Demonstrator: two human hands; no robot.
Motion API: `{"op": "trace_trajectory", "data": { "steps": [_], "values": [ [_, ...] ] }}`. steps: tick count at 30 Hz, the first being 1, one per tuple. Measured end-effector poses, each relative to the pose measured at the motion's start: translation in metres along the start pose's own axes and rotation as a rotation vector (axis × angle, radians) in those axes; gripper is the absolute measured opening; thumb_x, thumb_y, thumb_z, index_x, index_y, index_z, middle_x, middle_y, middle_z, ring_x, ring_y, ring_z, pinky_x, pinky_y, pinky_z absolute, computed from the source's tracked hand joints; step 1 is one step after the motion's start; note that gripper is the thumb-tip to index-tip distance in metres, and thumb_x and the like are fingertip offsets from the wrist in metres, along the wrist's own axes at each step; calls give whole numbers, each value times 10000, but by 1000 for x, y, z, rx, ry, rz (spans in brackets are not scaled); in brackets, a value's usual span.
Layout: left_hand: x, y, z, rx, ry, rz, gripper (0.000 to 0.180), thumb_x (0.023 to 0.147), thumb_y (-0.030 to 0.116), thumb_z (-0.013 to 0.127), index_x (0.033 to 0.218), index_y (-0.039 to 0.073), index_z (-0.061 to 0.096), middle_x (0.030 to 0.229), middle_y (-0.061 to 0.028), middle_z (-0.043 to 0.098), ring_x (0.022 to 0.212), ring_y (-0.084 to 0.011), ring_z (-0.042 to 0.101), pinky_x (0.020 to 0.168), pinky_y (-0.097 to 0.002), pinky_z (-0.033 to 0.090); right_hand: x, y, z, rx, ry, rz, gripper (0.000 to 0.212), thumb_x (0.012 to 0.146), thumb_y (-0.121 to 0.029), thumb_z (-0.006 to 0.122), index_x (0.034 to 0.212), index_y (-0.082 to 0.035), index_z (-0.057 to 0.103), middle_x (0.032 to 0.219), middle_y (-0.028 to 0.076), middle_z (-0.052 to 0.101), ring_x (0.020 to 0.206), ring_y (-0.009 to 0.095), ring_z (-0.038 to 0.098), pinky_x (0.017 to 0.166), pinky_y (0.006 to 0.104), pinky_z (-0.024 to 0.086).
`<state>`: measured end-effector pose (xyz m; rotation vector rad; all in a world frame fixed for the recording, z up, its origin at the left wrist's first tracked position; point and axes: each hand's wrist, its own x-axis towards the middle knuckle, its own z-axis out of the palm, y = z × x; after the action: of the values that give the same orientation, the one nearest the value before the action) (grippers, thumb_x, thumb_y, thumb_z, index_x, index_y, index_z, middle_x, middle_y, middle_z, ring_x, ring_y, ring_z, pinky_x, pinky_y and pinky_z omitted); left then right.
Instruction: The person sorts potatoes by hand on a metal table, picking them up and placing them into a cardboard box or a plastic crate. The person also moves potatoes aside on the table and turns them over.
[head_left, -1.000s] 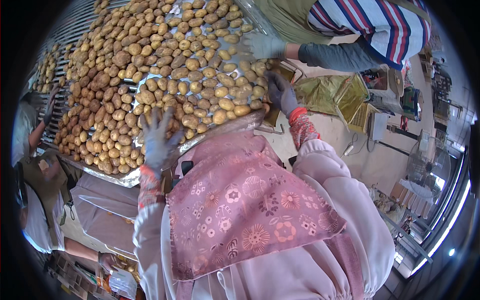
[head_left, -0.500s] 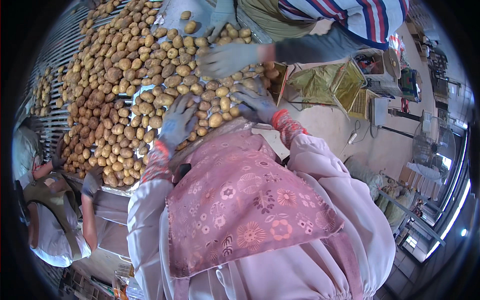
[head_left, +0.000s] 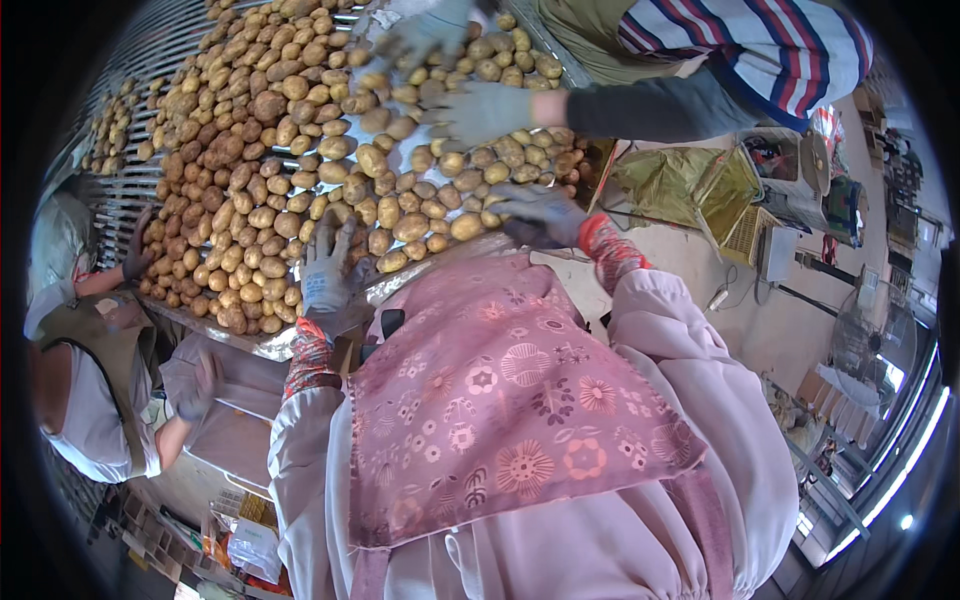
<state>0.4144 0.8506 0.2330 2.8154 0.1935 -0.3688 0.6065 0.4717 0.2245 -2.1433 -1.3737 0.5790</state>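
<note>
Many potatoes [head_left: 290,85] cover the sorting table in front of me. My left hand [head_left: 328,268], in a grey glove, rests on potatoes by the table's near edge, fingers stretched out and holding nothing. To the right, my right hand [head_left: 540,212] is also gloved, its fingers extended over the right end of the potatoes, with nothing seen in them. Across from me, a co-worker's gloved hand [head_left: 478,115] lies flat on the potatoes. That person's other gloved hand [head_left: 428,38] is blurred above the far side.
Metal slats [head_left: 120,90] run under the potatoes at the far left. Another person's hand [head_left: 195,390] is beside the table at left. On the right are a yellow-green sack [head_left: 655,180], a yellow crate [head_left: 742,235] and a standing fan [head_left: 870,340].
My left hand has drawn back toward the near edge. The co-worker's far hand has moved left over the potatoes, and the person at left has lowered a hand off the table. The view has shifted slightly.
</note>
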Motion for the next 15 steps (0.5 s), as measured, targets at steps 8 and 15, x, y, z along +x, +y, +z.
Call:
{"op": "trace_trajectory", "data": {
  "steps": [8, 15],
  "values": [
    [21, 59, -3, 85, 202, 155, 632, 910, 268, 642, 1495, 295, 403, 1550, -161, 348, 1417, -373, 361, 1137, -590, 287, 21, 4, -10, 118, 297, 224, 229, 879, -74, 620, 1098, -76, 687, 1047, 156, 698, 924, 310, 680, 827, 393, 546],
    [78, 55, 13, 219, -100, 514, 553, 849, 313, 669, 1386, 309, 537, 1314, -31, 548, 1186, -259, 526, 957, -482, 424, 74, -9, 28, 25, 0, -248, 286, 909, -238, 614, 1187, -173, 614, 1079, 83, 662, 968, 335, 635, 816, 458, 500]
  ]
}}
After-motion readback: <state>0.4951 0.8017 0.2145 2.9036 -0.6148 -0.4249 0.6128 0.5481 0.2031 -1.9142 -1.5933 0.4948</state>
